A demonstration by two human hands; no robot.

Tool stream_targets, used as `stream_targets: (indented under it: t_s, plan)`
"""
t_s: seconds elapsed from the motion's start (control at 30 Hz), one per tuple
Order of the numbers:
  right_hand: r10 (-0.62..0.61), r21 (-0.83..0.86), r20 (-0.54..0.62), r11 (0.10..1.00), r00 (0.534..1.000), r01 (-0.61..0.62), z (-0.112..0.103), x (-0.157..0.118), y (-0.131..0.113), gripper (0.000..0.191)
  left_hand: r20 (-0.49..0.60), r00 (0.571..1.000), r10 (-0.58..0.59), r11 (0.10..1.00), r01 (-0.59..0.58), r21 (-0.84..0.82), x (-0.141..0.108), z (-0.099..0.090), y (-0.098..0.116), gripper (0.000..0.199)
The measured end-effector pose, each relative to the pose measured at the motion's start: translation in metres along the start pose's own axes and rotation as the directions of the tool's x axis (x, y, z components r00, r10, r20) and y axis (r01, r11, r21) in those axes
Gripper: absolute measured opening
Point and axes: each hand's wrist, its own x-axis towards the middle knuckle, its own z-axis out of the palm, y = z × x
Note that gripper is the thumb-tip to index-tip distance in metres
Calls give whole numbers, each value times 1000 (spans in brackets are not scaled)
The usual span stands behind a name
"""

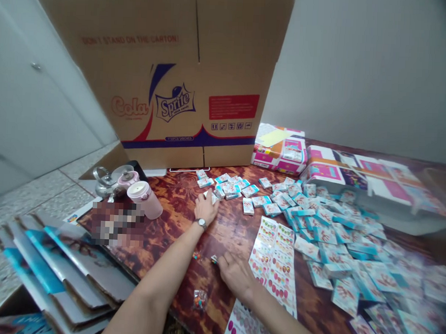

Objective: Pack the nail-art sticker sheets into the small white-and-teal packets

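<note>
My left hand point(206, 207), with a watch on its wrist, reaches forward with its fingers on a small white box point(213, 196) beside a group of similar white and blue boxes point(230, 188). Nearer to me, my right hand point(233, 272) has its fingers pinched on a small item point(214, 258) too small to make out. Just left of it lie a few tiny colourful pieces point(196, 255). A small clear packet of colourful pieces point(200, 300) rests near the table's front edge. Long sheets of oval coloured stickers point(271, 253) lie partly under my right forearm.
Many small boxes point(327, 230) spread over the right side. A large Sprite carton point(167, 86) stands behind, with pink packages point(280, 149) beside it. Pink cup point(146, 200) and metal teapot point(104, 182) stand at the left. Folded cardboard point(66, 273) is at the lower left.
</note>
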Motion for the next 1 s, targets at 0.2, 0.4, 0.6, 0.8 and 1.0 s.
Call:
stream_targets:
  t_s: [0.2,0.4,0.6,0.8,1.0]
  plan:
    - [232,399,-15,893,973,-207,-30,-21,20,10,71,997,29,998,-33,50,11,6,-4,37]
    - [376,711,12,648,926,-272,-77,-15,47,23,117,969,217,976,-219,8,-53,-9,-29,46]
    - [351,720,-60,664,934,-203,-95,-4,46,21,31,949,312,928,-298,-224,-120,-28,-27,43]
    - [294,665,-61,725,954,-181,-96,-7,41,20,-84,926,368,861,-374,-344,-146,-48,-9,39]
    - [214,706,111,670,971,-229,-108,-8,55,22,-143,826,546,806,-564,-182,-152,-55,-1,44]
